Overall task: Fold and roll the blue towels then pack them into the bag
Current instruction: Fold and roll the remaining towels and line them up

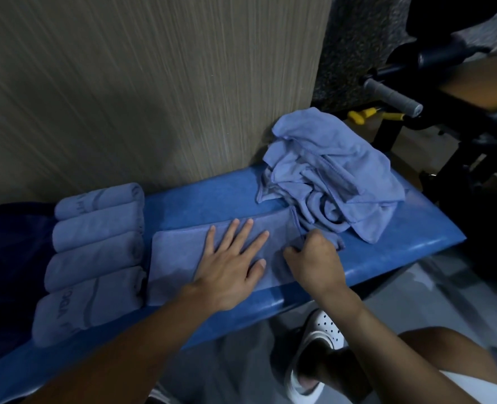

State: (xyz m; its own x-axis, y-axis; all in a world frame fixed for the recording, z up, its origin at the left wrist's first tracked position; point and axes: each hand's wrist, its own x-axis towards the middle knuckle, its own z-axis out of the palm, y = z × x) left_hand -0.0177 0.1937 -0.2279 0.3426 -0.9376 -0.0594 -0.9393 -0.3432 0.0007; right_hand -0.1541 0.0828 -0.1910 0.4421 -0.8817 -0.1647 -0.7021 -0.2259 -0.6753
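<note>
My left hand (pixel 235 258) lies flat with the fingers spread wide. It presses down on the towel (pixel 177 258), which is folded into a long strip on the middle of the bench (pixel 401 243). My right hand (pixel 311 258) is curled up tight at the strip's end, the one nearer the right end of the bench. I think it is pinching that end of the towel, but my knuckles hide the fingertips, so I am not fully sure.

I think the folding of this towel is done and the rolling is about to start. Next my right hand should turn the end over and roll it along the strip, toward the left end of the bench. My left hand has to keep the strip flat and slide out of the way as the roll comes. The roll must stay tight and straight, or it will go crooked.

Four rolls (pixel 95 243) sit side by side at the left end of the bench. A pile (pixel 328 176) of loose towels waits at the right end, by the back edge. Past the left end of the bench is a dark blue thing (pixel 8 243). It may be the bag, but it is too dark to tell.
</note>
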